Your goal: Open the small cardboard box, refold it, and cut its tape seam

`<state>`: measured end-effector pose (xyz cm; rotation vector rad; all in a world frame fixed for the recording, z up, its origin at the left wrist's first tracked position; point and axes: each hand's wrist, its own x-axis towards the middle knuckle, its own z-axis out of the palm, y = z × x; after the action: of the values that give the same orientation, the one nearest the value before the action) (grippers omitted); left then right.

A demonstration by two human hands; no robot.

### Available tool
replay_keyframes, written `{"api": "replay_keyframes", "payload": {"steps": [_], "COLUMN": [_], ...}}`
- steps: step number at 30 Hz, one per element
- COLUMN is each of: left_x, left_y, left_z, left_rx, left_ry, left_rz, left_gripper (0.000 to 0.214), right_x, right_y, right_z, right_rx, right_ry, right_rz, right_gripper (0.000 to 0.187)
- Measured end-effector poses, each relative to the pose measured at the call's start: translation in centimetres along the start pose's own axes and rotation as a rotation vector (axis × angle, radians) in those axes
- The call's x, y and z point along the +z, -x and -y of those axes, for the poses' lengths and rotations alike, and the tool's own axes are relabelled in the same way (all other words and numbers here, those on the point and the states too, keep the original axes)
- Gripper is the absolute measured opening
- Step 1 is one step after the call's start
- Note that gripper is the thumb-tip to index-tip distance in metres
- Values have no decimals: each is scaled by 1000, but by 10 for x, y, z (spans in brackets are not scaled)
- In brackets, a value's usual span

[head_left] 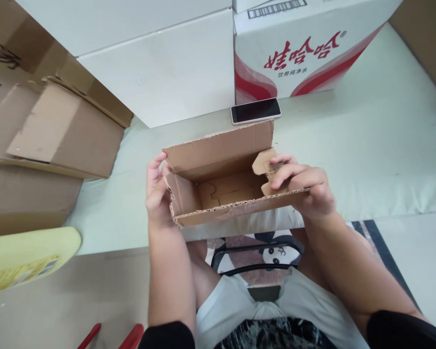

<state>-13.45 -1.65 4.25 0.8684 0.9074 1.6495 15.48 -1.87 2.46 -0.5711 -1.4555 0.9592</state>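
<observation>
Cardboard box, open: held above a pale green surface; left end gripped by bent fingers of the left hand, right flap by those of the right hand. Phone, laid behind. Rear blocked by white carton, red-lettered carton.

Has one left hand and one right hand on one open carton. Beyond it, shows one phone and one red-lettered box. Left of the carton, shows brown boxes too overlapped to count; at its lower left, two red bars.
</observation>
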Motion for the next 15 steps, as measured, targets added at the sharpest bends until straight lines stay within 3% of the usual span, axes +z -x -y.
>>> {"api": "replay_keyframes", "payload": {"steps": [3,6,9,12,15], "left_x": [-3,-1,4,6,3], "left_y": [-2,-2,0,2,1], "left_z": [2,1,-2,-3,-1], "left_rx": [-3,-34,-42,-46,-37], "left_ry": [-19,-3,21,-41,-157], "left_rz": [-12,-44,-79,-82,-43], "left_gripper": [48,47,40,35,52], "right_x": [-2,-5,-11,-16,-13], "right_y": [-2,-5,-9,-11,-9], "right_z": [2,10,19,23,20], "right_rx": [-3,42,60,33,80], "right_ry": [8,105,183,161,128], "right_rz": [30,118,297,468,422], "right_gripper": [69,50,30,35,37]}}
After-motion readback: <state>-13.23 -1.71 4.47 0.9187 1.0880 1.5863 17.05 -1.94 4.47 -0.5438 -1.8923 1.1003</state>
